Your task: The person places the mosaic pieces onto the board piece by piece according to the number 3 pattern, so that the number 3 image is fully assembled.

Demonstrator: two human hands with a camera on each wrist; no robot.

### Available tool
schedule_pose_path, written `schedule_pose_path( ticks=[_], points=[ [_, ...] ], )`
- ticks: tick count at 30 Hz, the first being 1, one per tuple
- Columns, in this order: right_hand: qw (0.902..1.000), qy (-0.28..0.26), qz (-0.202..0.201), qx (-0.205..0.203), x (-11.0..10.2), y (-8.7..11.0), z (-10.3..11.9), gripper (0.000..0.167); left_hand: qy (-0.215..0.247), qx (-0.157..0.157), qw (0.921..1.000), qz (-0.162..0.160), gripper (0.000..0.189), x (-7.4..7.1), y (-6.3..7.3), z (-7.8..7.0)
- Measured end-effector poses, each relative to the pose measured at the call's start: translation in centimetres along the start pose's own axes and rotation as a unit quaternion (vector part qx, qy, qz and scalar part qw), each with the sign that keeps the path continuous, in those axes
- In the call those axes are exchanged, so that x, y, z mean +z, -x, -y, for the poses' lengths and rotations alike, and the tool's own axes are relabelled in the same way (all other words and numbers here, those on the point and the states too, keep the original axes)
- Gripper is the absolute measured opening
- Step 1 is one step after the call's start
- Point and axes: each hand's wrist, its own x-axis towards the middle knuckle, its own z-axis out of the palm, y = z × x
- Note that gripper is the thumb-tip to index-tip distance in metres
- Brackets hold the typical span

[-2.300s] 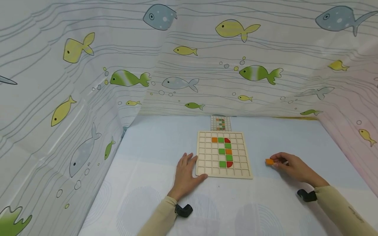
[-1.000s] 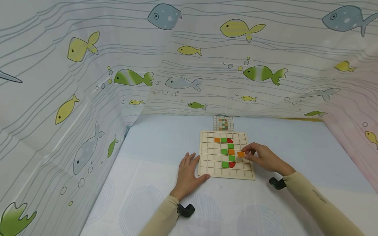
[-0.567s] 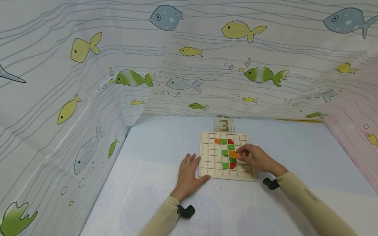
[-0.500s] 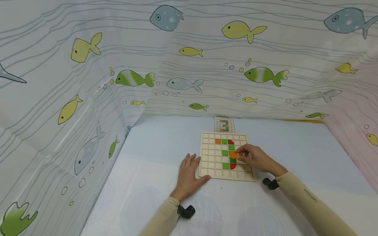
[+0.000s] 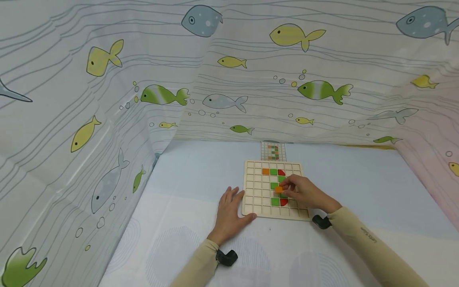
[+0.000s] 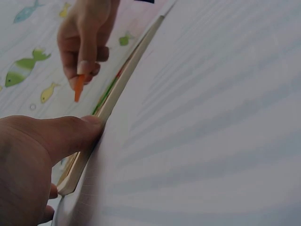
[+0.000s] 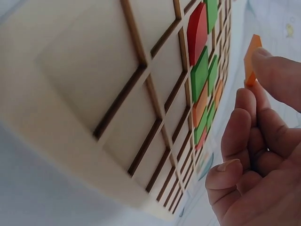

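My right hand (image 5: 301, 191) pinches a square orange tile (image 5: 278, 189) between thumb and fingertips. In the right wrist view the orange tile (image 7: 252, 59) is lifted clear of the wooden grid board (image 7: 117, 150). The board (image 5: 256, 199) carries green squares, such as a green tile (image 5: 275, 201), a second orange tile (image 5: 265, 172) and two rounded red tiles, one a red tile (image 5: 281, 172) in the top row. One orange tile in the middle is hidden in the head view. My left hand (image 5: 229, 217) rests at the board's left edge, its thumb (image 6: 80, 134) on the near corner.
A small pattern card (image 5: 265, 151) with a printed grid of coloured squares lies behind the board. The pale tabletop (image 5: 190, 179) meets a fish-printed cloth (image 5: 215, 79) at the back, with more cloth along both sides.
My right hand has carried the orange tile leftward from the table right of the board to over its coloured tiles. The left hand stays at the board's edge.
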Motion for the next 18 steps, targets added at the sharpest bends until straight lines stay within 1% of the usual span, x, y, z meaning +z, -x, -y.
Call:
schedule_pose_path(
  ticks=[2,5,11,18],
  points=[
    [0.9999,0.002,0.000,-0.010,0.2,-0.2,0.1,0.021,0.000,0.000,1.0000,0.000,0.078,0.0,0.0,0.0],
    [0.9999,0.005,0.002,-0.013,0.6,-0.6,0.4,0.020,-0.001,-0.002,1.0000,0.001,0.078,0.0,0.0,0.1],
    [0.9998,0.014,0.016,0.002,1.1,-1.1,1.2,0.022,0.005,-0.007,0.9999,0.006,0.079,0.0,-0.1,-0.1],
    [0.9982,0.046,0.038,0.000,1.8,-1.5,1.7,0.022,0.003,-0.006,1.0000,0.005,0.078,-0.1,-0.1,0.0]
  ],
)
